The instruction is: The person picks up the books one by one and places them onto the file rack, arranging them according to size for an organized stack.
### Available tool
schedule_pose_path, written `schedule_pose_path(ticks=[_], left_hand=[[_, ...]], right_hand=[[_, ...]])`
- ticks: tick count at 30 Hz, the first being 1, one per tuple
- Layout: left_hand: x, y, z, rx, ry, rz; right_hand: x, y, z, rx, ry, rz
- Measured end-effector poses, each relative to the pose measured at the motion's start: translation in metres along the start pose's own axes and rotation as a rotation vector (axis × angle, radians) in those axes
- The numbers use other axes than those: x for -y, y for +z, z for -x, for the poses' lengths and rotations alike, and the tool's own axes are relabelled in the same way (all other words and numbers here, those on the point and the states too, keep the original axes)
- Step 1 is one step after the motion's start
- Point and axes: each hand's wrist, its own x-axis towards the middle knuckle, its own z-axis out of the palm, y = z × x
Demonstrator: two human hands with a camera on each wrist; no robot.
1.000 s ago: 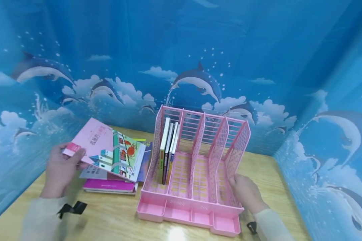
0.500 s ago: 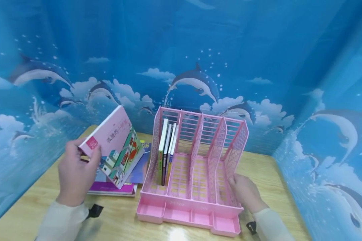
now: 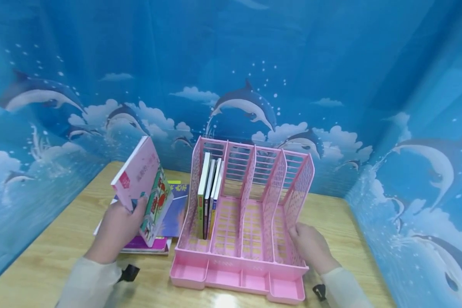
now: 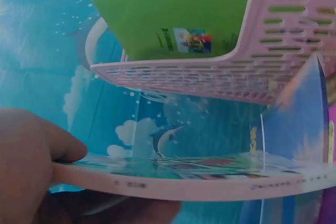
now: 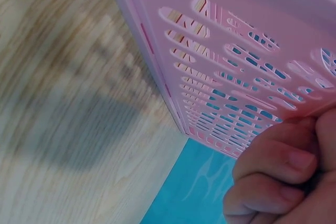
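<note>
Raised beside the book stack (image 3: 174,218) on the tabletop (image 3: 54,252), left of the pink rack (image 3: 301,192), the pink book (image 3: 154,158), edge-pinched by the left hand (image 3: 117,226), looks light, stiff and slick, best held at its spine (image 4: 199,188), its title too blurred to read, while the right hand (image 3: 313,247) grips the rack's side wall.

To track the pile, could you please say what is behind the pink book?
A blue book and a purple book show partly; the pink book and left hand hide much of the pile.
</note>
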Motion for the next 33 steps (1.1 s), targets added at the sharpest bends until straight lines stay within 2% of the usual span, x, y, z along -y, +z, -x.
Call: schedule_pose_path(ticks=[4, 8, 18, 25, 33], left_hand=[[-0.0008, 0.0003, -0.002, 0.106, -0.03, -0.009], [0.0009, -0.0006, -0.0012, 0.15, -0.045, -0.014], [0.0014, 0.0042, 0.002, 0.139, -0.062, -0.047], [0.0021, 0.0034, 0.0028, 0.125, -0.062, -0.029], [0.006, 0.0017, 0.0049, 0.129, -0.09, 0.004]], right_hand=[[0.0002, -0.0007, 0.0002, -0.004, -0.011, -0.001], [0.0014, -0.0002, 0.0006, 0.003, 0.001, -0.01], [0.0026, -0.0004, 0.0008, 0.019, 0.021, -0.022], [0.0019, -0.0007, 0.0015, 0.014, 0.001, -0.036], [0.0025, -0.0013, 0.0025, 0.012, -0.001, -0.037]])
